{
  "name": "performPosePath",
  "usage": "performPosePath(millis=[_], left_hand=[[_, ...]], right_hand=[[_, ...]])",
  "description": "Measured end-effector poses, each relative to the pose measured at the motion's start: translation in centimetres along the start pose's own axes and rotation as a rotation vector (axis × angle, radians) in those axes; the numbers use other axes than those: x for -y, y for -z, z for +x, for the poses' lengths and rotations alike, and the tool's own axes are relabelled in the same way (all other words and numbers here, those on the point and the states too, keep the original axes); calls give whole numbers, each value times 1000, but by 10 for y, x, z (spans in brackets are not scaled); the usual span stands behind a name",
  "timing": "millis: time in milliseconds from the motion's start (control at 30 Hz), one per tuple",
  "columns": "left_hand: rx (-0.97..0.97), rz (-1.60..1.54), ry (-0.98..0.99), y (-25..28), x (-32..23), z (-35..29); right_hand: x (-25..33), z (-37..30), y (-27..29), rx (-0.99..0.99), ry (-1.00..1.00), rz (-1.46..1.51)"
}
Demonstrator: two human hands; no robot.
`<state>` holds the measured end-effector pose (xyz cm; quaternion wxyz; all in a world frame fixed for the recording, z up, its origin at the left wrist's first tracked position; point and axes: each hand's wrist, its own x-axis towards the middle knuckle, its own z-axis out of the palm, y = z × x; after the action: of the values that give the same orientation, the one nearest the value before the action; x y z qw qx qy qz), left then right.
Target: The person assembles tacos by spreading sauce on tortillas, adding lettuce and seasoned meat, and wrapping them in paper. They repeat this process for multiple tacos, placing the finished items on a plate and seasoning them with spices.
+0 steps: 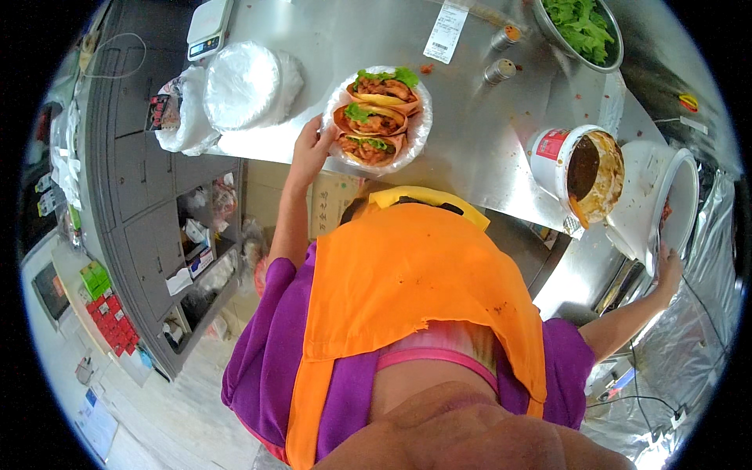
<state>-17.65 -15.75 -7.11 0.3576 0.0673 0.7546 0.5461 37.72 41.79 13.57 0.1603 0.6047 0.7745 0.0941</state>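
Observation:
A plate (421, 137) covered in clear plastic film sits at the near edge of the steel table. On it lie three folded flatbreads (372, 121) in a row, filled with browned meat and green lettuce. My left hand (310, 147) grips the plate's left rim, thumb near the lowest flatbread. Far to the right, my right hand (667, 270) is closed at the near rim of a white tub (646, 184) tipped toward the right. Something reddish shows inside that tub. Whether the fingers hold the rim or a tool's handle is hidden.
A white bucket (552, 160) of dark brown sauce with a utensil handle stands on the steel table (470, 117). Two shakers (500, 72), a paper receipt (446, 33) and a bowl of lettuce (617, 55) lie beyond. Film-wrapped plates (247, 86) and a scale (208, 25) are at left.

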Motion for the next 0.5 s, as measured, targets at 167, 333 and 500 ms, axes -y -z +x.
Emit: performPosePath(millis=[167, 333, 500], left_hand=[[-77, 74, -86, 4, 28, 9], [-20, 12, -97, 2, 22, 11], [-59, -3, -62, 0, 22, 7]], right_hand=[[194, -110, 89, -465, 493, 707], [397, -131, 59, 211, 677, 807], [539, -102, -43, -16, 1105, 782]])
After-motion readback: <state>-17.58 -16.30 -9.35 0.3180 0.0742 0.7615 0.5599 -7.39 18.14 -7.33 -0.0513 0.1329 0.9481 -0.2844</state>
